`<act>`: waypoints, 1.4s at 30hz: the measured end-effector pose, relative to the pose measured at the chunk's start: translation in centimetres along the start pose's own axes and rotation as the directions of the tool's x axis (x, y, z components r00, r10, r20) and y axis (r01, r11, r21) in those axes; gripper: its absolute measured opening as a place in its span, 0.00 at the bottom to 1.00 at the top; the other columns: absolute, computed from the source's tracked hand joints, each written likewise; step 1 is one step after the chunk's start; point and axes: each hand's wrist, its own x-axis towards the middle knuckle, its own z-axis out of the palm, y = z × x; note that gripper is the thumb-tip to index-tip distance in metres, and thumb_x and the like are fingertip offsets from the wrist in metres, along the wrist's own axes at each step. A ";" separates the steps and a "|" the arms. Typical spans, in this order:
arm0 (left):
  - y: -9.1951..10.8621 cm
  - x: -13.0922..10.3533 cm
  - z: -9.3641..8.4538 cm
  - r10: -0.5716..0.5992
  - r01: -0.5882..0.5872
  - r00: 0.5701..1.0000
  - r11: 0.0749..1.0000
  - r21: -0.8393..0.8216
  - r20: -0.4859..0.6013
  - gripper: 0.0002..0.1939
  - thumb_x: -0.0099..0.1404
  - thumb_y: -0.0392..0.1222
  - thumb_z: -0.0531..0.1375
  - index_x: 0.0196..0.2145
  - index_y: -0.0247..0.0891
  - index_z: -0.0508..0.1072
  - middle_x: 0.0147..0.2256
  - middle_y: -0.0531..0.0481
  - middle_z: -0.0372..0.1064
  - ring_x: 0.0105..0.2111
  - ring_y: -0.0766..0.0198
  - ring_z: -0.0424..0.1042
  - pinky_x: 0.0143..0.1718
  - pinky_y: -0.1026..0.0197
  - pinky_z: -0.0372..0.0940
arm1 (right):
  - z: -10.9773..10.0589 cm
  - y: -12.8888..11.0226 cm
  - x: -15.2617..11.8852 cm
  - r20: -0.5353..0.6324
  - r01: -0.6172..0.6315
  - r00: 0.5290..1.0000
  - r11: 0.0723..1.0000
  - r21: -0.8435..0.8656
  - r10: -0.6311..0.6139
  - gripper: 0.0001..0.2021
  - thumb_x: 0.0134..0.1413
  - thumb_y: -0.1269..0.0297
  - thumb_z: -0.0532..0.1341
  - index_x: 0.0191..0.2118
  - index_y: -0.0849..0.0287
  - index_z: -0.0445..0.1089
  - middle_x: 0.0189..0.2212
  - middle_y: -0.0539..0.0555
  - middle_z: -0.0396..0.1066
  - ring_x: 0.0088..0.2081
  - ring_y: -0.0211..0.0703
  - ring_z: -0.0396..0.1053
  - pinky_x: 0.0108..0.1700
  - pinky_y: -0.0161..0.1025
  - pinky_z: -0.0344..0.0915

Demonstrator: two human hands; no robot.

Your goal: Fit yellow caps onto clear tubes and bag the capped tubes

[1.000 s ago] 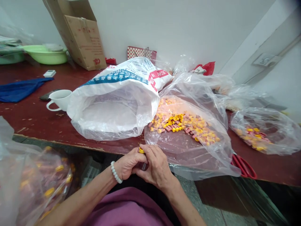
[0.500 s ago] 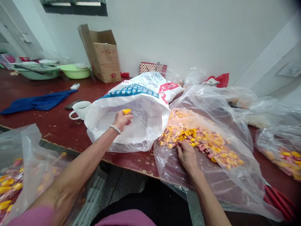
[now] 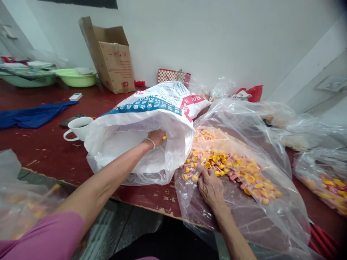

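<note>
While the left hand (image 3: 156,137) clasps it at frame centre, a small bright-yellow piece (image 3: 165,137) pokes out rightward; the right hand (image 3: 211,187), grip unclear, touches yellow-and-red pieces (image 3: 215,158).

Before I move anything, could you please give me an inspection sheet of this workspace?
Surface: dark red table, paint chipped along the front edge.
Work items: white sack on its side, mouth open toward the person; many yellow-capped pieces in a clear bag beside it.
Clutter: white mug, blue cloth, open cardboard box, light green bowl.
Left hand: inside the sack's mouth, holding something yellow.
Right hand: fingers at the pile's near edge; grip unclear.
Cables: possibly a thin cord below the wall fitting; too blurred to tell.
Surroundings: pale wall behind, grey floor below.
</note>
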 end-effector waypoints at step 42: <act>8.7 -22.4 0.0 0.159 0.269 0.951 0.003 -0.963 0.266 0.07 0.50 0.34 0.64 0.28 0.32 0.70 0.23 0.54 0.61 0.22 0.71 0.59 0.26 0.66 0.57 | -8.1 -11.5 -3.6 -0.119 0.168 0.986 0.721 0.673 -0.119 0.32 0.32 0.59 0.70 0.46 0.56 0.56 0.42 0.55 0.65 0.42 0.47 0.68 0.44 0.45 0.67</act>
